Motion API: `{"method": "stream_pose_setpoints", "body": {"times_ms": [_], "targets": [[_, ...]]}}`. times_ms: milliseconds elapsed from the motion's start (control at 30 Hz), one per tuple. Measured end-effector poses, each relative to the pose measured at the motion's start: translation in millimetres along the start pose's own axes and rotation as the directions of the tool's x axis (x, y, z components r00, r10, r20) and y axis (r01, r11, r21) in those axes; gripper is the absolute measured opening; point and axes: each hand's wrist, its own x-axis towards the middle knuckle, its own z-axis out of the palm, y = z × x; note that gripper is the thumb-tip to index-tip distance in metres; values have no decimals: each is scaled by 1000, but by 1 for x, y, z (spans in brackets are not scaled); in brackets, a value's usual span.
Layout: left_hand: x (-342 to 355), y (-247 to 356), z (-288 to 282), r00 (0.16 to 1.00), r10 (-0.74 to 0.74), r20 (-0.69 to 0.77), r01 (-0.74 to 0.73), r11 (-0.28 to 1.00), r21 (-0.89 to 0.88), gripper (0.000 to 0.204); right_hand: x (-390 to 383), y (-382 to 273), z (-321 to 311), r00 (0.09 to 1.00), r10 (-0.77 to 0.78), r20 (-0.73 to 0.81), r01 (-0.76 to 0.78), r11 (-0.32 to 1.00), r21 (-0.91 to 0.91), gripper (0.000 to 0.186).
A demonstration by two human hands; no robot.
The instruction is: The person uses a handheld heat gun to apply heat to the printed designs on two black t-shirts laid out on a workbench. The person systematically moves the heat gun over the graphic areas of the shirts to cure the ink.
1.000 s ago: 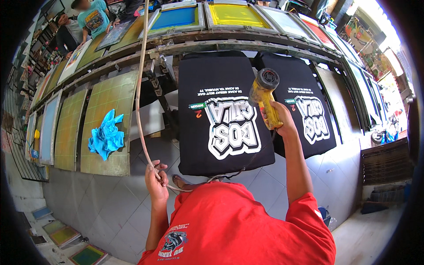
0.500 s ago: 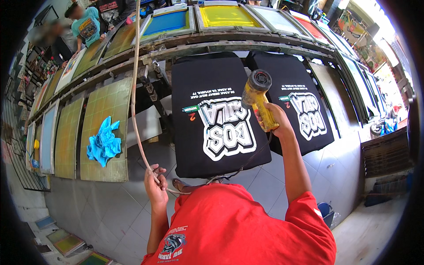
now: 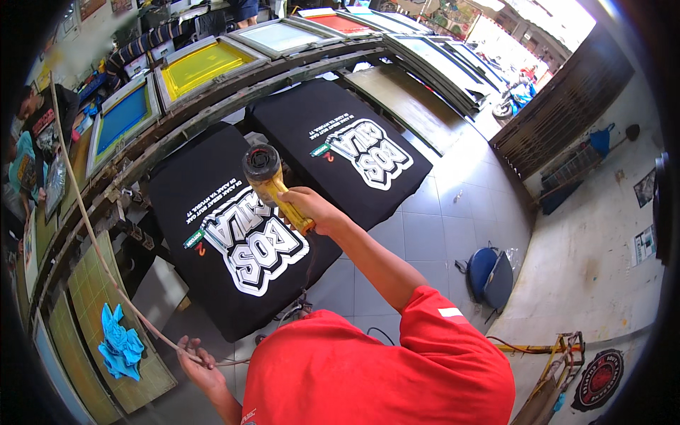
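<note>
My right hand (image 3: 312, 210) is closed round the handle of a yellow and black heat gun (image 3: 275, 191), above the nearer black T-shirt (image 3: 191, 173). That shirt lies flat on a board and carries large white lettering with a small green and red mark. Its nozzle is hidden from view. A second black T-shirt (image 3: 283, 117) with the same print lies to its right. Low on the left, my left hand (image 3: 201, 365) has its fingers loosely curled round a long pale cord (image 3: 106, 273), which rises to the upper left and runs back toward my body.
Framed screens stand along the rack behind, including a yellow screen (image 3: 202, 67) and a blue screen (image 3: 124, 124). A crumpled blue cloth (image 3: 122, 341) lies on a board at left. Other people are at far left. A dark blue bag (image 3: 489, 276) rests on the floor by the right wall.
The view has swung to the right, so the shirts and screens sit farther left. The heat gun stays over the nearer shirt in my right hand. My left hand still has the cord.
</note>
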Motion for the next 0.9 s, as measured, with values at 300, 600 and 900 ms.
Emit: {"method": "stream_pose_setpoints", "body": {"times_ms": [300, 600, 900], "targets": [[20, 9, -14, 998, -56, 12, 57, 997, -59, 39, -7, 9, 9, 996, 2, -85, 4, 998, 64, 27], [33, 23, -20, 993, -82, 87, 86, 995, -43, 34, -23, 11, 17, 998, 0, -66, 5, 997, 76, 31], [42, 29, -26, 988, -105, 112, 110, 993, -41, 34, -28, 11, 21, 993, 13, -113, -4, 997, 75, 32]]}}
